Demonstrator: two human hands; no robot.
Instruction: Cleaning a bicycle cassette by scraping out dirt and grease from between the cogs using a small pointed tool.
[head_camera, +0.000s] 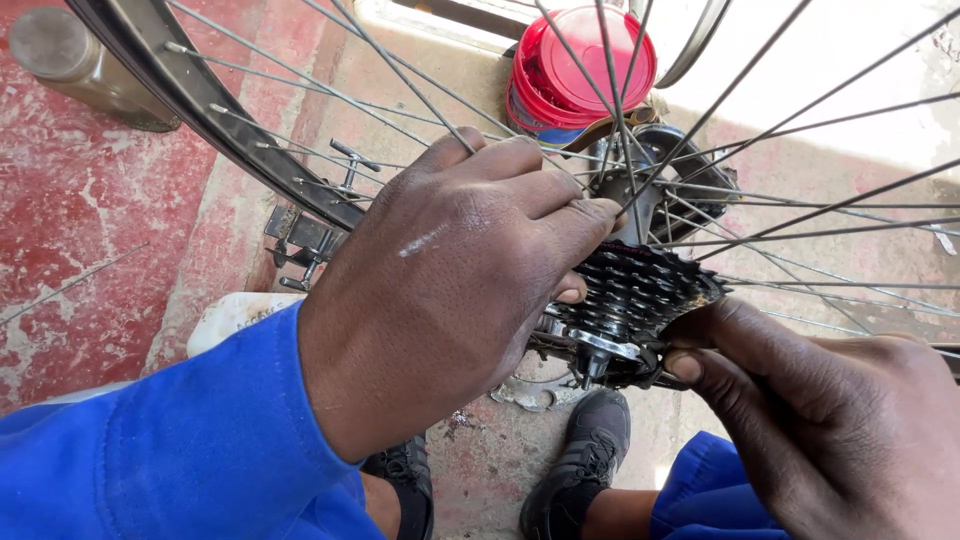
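Cassette (632, 300) between hands; tub (580, 70) behind; shoes (580, 460) below.

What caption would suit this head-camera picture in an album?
Two bare hands, left hand and right hand, grip the black sprocket cluster on a spoked bicycle wheel.

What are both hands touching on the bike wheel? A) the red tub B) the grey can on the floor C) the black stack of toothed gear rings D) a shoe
C: the left hand wraps over the black stack of toothed gear rings at the wheel's middle, and the right hand pinches its lower edge with its fingertips.
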